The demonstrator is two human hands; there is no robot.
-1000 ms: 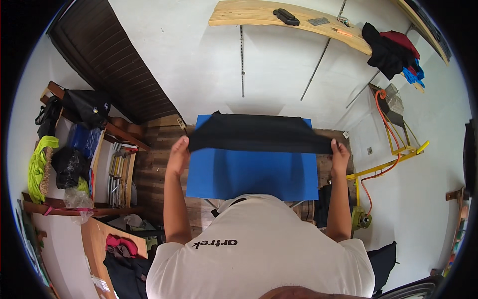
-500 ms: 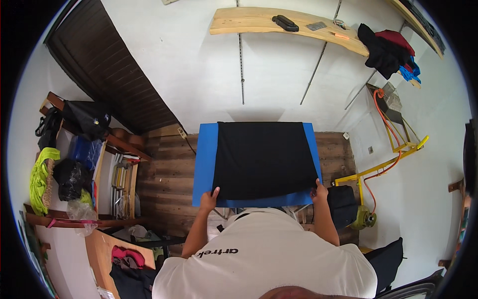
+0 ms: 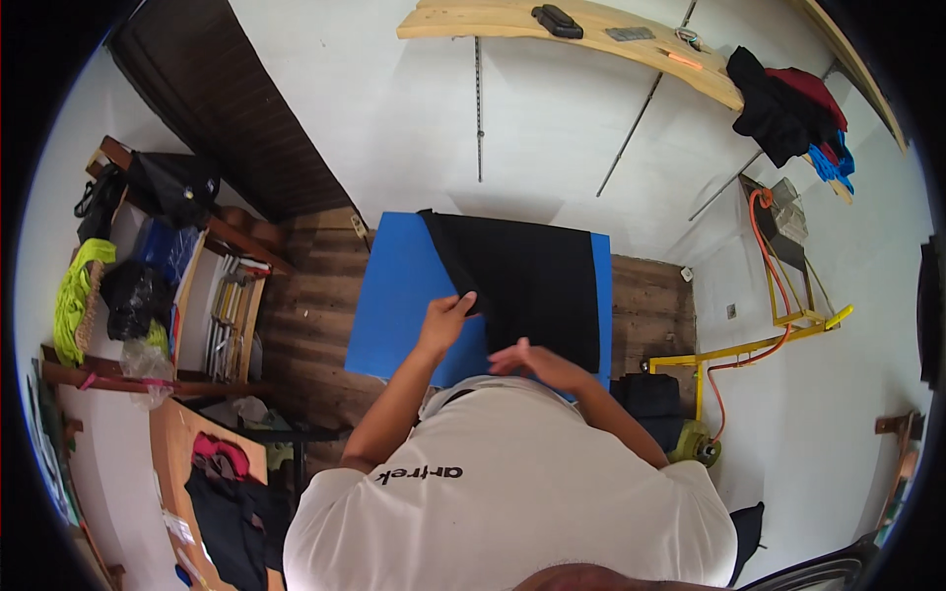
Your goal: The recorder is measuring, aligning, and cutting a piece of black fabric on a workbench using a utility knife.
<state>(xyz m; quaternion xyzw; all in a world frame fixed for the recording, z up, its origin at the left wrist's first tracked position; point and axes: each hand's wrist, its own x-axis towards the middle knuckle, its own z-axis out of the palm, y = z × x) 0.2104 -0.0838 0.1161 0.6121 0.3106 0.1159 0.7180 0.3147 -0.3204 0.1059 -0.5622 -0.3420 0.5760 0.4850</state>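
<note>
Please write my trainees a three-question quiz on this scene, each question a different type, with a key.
1. True or false: the black cloth covers the whole blue tabletop.
2. Which of the person's hands pinches the cloth's left side?
3. Fill in: black, dark red and blue clothing hangs over the right end of the wooden ____.

Key:
1. False; bare blue shows on both sides.
2. The left hand.
3. shelf.

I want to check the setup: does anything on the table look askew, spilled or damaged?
The black cloth lies askew on the blue table: its left side, pinched by the left hand, slants inward, while its right edge runs nearly straight. No spill or damage shows.
</note>
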